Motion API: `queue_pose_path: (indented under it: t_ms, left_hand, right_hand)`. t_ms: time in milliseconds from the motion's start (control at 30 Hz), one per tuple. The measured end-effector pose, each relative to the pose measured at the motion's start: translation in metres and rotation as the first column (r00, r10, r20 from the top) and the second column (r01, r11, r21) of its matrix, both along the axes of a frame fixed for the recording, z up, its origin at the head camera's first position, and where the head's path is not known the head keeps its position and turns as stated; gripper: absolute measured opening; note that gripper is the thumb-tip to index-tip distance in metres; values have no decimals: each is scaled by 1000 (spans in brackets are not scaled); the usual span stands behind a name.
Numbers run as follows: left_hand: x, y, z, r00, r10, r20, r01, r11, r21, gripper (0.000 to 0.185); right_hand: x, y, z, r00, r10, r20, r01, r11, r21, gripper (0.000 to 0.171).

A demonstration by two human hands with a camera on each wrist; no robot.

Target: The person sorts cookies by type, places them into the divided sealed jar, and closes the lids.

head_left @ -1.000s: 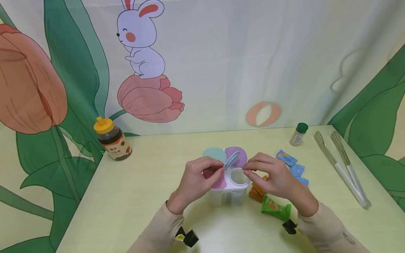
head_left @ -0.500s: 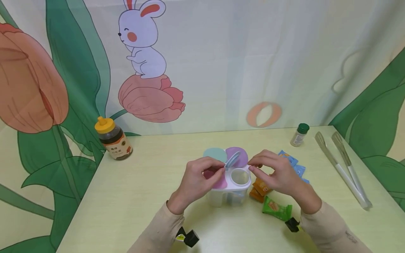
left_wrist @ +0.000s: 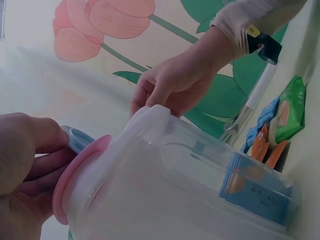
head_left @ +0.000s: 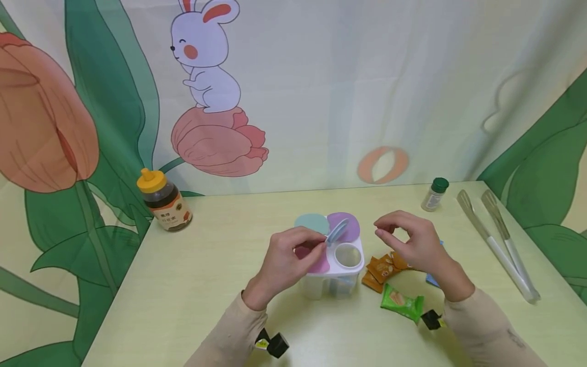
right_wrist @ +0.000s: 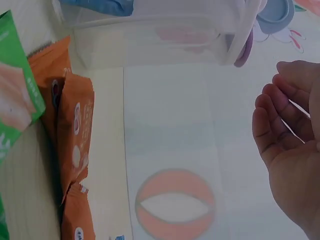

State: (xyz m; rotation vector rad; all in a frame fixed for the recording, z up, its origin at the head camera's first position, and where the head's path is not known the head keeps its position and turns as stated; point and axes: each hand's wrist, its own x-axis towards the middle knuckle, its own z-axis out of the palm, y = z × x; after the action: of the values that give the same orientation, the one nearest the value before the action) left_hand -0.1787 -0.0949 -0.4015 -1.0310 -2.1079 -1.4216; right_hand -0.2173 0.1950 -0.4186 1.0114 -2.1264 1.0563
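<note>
One compartment of the clear plastic four-lidded seasoning box stands open; left hand pinches its raised blue lid; right hand hovers empty, fingers loosely curled. Likely next: grasp an orange sachet beside the box; needs a fingertip pinch.

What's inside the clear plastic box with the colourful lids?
In the clear plastic box, a blue packet shows through the wall. The pink lid covers its own compartment, hiding whatever is there.

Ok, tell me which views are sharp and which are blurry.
Head view: evenly lit and sharp on the clear container and both hands. Left wrist view: soft, the container hazy, the left hand blurred. Right wrist view: washed out, the orange packets soft.
</note>
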Motion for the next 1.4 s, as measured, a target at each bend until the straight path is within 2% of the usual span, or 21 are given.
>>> queue_pose_path:
  t_ms: [167, 300, 500, 633, 900, 1100, 1400]
  left_hand:
    - [0, 0, 0, 1000, 1, 8, -1, 1000, -6, 8]
    - [0, 0, 0, 1000, 3, 10, -3, 1000, -2, 8]
    - [0, 0, -2, 1000, 6, 13, -6, 1000, 6, 8]
    - [0, 0, -1, 1000, 8, 7, -8, 1000, 2, 8]
    - [-1, 0, 1, 1000, 5, -3, -5, 1000, -3, 8]
    - [0, 1, 1, 1000, 3, 2, -3, 1000, -8, 9]
    - [0, 1, 1, 1000, 17, -5, -17, 1000, -7, 8]
  right_hand:
    - [3, 6, -2, 991, -59, 124, 58, 998, 14, 32]
    - [10, 4, 6, 978, -109, 179, 106, 994, 25, 25]
    - [16, 5, 14, 959, -118, 257, 125, 992, -13, 18]
    - [9, 12, 5, 955, -142, 261, 150, 989, -13, 19]
    - [-12, 35, -28, 940, -224, 256, 229, 973, 13, 22]
    - [-15, 44, -37, 910, -275, 309, 279, 960, 33, 19]
    - [-21, 53, -47, 877, -343, 337, 340, 938, 69, 18]
